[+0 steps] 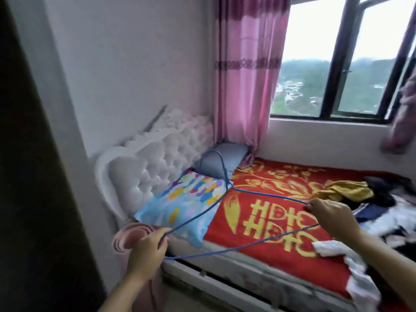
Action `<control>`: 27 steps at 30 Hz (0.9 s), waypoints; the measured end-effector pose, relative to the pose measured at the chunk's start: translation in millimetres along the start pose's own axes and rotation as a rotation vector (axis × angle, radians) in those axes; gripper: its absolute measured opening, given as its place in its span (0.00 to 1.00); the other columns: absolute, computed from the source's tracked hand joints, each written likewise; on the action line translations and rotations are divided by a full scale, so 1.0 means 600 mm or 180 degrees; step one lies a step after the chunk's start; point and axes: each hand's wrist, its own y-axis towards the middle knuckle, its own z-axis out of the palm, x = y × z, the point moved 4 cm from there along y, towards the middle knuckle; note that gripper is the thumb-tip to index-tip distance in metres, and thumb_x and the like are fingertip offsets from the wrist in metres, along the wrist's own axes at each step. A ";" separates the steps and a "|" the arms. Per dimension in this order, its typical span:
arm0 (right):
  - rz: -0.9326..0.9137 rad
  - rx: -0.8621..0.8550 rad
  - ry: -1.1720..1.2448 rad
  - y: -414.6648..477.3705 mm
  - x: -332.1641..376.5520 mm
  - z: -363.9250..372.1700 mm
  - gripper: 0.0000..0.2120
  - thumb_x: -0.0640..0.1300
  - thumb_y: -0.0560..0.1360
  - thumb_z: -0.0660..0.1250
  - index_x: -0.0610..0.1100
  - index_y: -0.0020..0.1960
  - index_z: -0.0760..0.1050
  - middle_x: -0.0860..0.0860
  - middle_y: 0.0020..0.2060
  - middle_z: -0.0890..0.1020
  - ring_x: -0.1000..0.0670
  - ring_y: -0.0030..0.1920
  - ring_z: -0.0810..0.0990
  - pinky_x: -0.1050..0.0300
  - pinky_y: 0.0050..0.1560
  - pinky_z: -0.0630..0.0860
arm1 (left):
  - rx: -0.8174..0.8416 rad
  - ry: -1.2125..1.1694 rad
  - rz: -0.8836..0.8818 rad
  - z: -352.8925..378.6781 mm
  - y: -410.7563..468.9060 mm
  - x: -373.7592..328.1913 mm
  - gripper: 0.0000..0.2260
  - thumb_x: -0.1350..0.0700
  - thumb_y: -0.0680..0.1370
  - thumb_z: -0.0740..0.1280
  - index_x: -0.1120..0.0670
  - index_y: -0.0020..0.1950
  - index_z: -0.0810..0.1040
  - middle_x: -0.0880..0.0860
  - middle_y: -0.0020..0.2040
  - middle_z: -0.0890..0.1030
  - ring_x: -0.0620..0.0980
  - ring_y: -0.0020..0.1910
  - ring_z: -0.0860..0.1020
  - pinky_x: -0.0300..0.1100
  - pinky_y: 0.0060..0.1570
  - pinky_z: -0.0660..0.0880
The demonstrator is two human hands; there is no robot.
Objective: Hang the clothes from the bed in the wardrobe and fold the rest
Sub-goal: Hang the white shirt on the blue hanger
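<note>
The blue wire hanger (270, 194) is held in the air over the head end of the bed (265, 264), lying nearly flat, its hook pointing away toward the pillows. The left hand (147, 247) holds its left corner with fingers curled round the wire; the right hand (333, 216) pinches the right corner between thumb and fingertips. No garment hangs on it. The clothes (387, 206) lie in a loose heap at the bed's right edge — a yellow piece (344, 190) on top, dark and white ones beside it — and a white cloth (333, 246) spills over the near edge. A patterned blue pillow (186, 206) and a grey pillow (225, 162) lean on the white tufted headboard (157, 154), in the far corner by the pink curtain (247, 75).
</note>
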 end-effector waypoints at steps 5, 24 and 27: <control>0.2110 0.0276 -0.0339 -0.261 -0.179 0.004 0.17 0.45 0.79 0.61 0.36 0.37 0.75 0.40 0.29 0.79 0.38 0.26 0.79 0.51 0.24 0.72 | 0.0861 -0.0461 -0.0361 0.246 -0.007 -0.078 0.08 0.65 0.74 0.67 0.55 0.49 0.82 0.55 0.41 0.84 0.56 0.45 0.81 0.45 0.42 0.71; 0.4456 0.0953 0.0161 -0.436 -0.399 0.214 0.05 0.35 0.75 0.64 0.36 0.49 0.78 0.43 0.45 0.79 0.42 0.49 0.76 0.55 0.45 0.66 | 0.1609 -0.0885 -0.1176 0.772 0.170 -0.183 0.08 0.61 0.78 0.61 0.60 0.50 0.79 0.63 0.52 0.77 0.57 0.45 0.74 0.46 0.45 0.68; 0.4304 0.0973 0.0357 -0.348 -0.479 0.322 0.08 0.34 0.75 0.65 0.35 0.53 0.78 0.41 0.47 0.80 0.41 0.52 0.76 0.53 0.52 0.70 | 0.1270 -0.0772 -0.1099 0.834 0.293 -0.160 0.08 0.65 0.77 0.63 0.65 0.52 0.80 0.69 0.51 0.78 0.65 0.53 0.75 0.52 0.54 0.68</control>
